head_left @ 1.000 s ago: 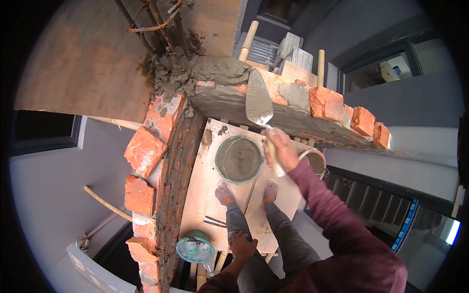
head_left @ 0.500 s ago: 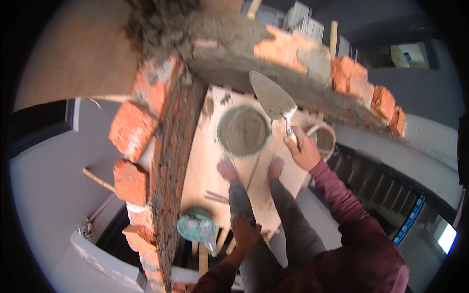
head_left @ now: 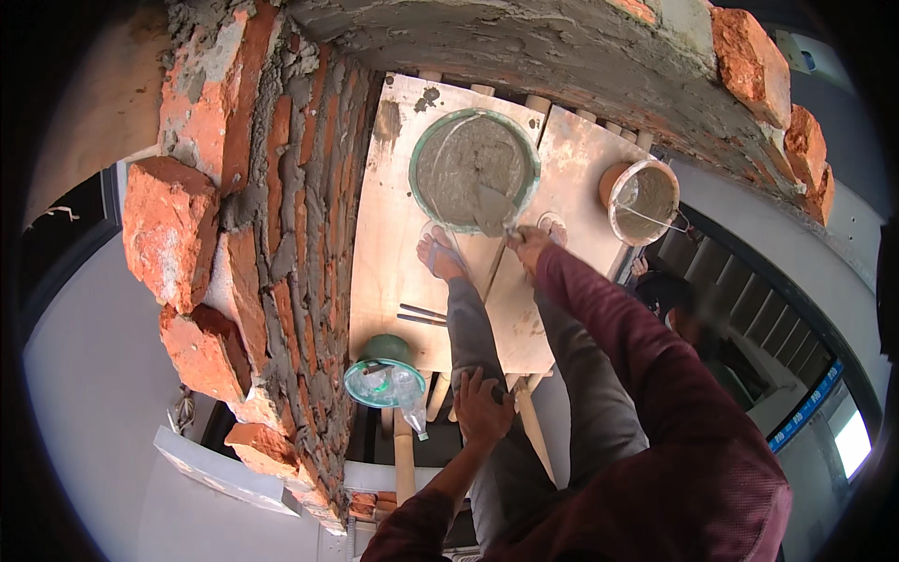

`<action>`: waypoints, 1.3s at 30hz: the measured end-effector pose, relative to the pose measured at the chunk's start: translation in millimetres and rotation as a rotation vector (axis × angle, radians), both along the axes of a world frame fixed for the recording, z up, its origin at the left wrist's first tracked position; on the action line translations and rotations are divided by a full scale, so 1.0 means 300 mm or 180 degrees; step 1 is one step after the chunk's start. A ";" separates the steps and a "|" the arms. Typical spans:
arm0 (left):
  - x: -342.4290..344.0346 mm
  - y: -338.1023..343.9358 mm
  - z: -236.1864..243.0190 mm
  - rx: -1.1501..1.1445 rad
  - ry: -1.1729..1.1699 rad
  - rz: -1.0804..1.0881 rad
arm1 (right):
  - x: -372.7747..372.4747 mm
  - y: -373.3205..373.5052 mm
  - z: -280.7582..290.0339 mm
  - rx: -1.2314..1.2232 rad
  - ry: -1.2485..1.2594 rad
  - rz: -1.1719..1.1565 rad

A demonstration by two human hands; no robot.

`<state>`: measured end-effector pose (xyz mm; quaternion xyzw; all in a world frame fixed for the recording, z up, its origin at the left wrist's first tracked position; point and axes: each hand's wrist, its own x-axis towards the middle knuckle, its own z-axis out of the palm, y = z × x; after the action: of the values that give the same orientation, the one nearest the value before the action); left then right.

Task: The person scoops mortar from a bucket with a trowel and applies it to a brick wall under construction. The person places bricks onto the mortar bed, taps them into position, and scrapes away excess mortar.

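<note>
My right hand (head_left: pixel 529 248) grips a trowel (head_left: pixel 493 211), its blade down in the grey mortar of a round green basin (head_left: pixel 413 169) between my feet and the brick wall's corner. My left hand (head_left: pixel 482 407) rests on my left thigh with fingers bent but apart. A bucket with mortar residue (head_left: pixel 613 192) and a wire handle stands right of the basin on the plywood boards (head_left: pixel 384 253). A small green tub (head_left: pixel 370 348) holding clear plastic bottles sits at the lower left of the boards.
Mortar-streaked brick walls (head_left: pixel 314 187) border the left and back, with rough bricks (head_left: pixel 169 229) along their tops. Bamboo poles (head_left: pixel 405 454) support the boards. At the right, another person (head_left: pixel 674 314) in dark clothing is on or near a staircase (head_left: pixel 777 328) below.
My right hand has lowered the trowel from the wall top into the basin. The view has tilted down, and another person has appeared at the right below. My left hand stays on my leg.
</note>
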<state>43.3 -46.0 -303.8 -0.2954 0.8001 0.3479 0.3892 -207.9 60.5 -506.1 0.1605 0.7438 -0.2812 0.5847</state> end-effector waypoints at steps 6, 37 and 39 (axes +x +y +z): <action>-0.026 -0.022 0.006 0.0116 0.0131 -0.0115 | 0.070 0.004 -0.008 -0.0506 0.0487 -0.0457; -0.166 -0.074 0.083 -0.0156 0.0242 -0.0169 | -0.758 -0.198 1.368 -0.1215 0.4339 0.1907; -0.160 -0.079 0.083 -0.0118 0.0224 -0.0188 | -0.839 -0.302 1.309 -0.0725 0.4577 0.2100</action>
<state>-4.6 -69.7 -278.8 -0.2664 0.8280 0.3315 0.3655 -459.6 -30.2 -113.3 -0.3492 0.9145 -0.2025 0.0276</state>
